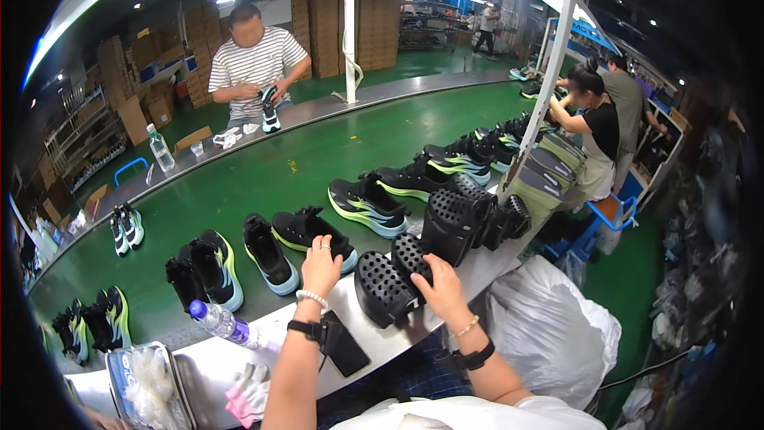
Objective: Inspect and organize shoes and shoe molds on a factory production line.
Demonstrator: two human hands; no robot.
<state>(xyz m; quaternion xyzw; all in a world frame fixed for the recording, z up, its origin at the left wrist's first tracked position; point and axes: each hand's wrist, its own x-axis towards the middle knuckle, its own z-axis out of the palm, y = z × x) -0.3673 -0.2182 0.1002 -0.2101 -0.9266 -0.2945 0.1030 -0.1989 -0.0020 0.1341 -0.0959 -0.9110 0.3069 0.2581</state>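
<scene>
Left of right hand, two perforated forms

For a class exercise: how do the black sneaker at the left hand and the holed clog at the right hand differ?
The sneaker has a lime and pale-blue sole; the clog looks black all over. The clog's top is dotted with round holes; the sneaker's upper shows none. Both are mainly black.

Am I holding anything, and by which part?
I can't tell. Your right hand is against the right side of a black perforated clog, your left hand over a black sneaker with a green-and-blue sole; neither shows a clear grip.
</scene>
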